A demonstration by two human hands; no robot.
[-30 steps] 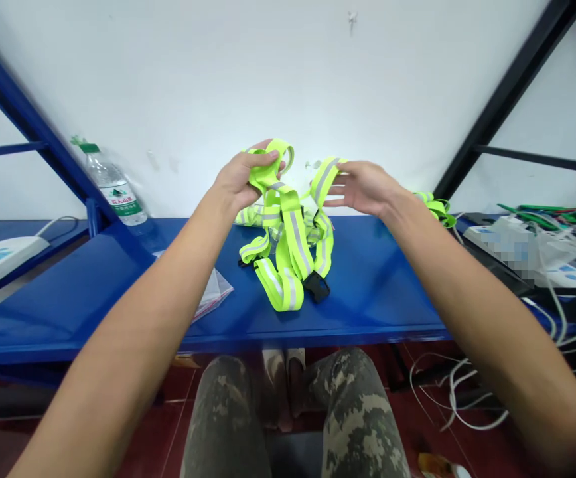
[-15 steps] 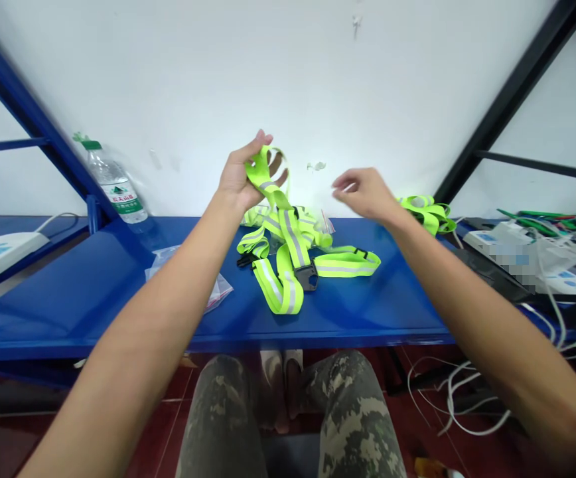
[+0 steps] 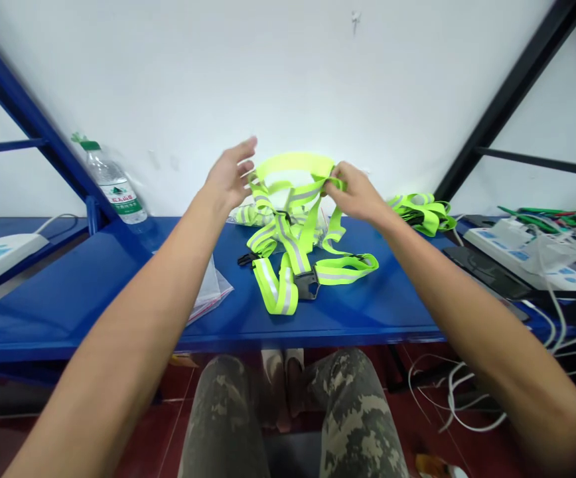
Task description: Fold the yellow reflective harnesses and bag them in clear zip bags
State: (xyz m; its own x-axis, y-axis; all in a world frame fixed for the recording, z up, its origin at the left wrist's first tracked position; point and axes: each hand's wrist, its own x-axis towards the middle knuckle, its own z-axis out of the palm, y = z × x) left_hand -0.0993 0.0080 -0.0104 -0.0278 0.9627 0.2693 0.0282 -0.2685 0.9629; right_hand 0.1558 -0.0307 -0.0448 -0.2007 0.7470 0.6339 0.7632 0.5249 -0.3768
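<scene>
harness (image 3: 290,242) of reflective webbing: upper band (image 3: 295,161) raised crosswise between the hands, lower straps on the blue tabletop (image 3: 377,312).

the upper band lies to the right of the left hand (image 3: 229,174) and to the left of the right hand (image 3: 356,192); its long axis runs side to side, arched upward. the right hand is nearer, its thumb and fingers pinching the webbing at the band's right end. the left hand's fingers are spread beside the left end; whether the fingertips touch cannot be told. the webbing is fluorescent yellow-green with a silver-grey centre stripe; one strap runs down toward the person to a black buckle (image 3: 306,285), beside loose folded loops.
</scene>
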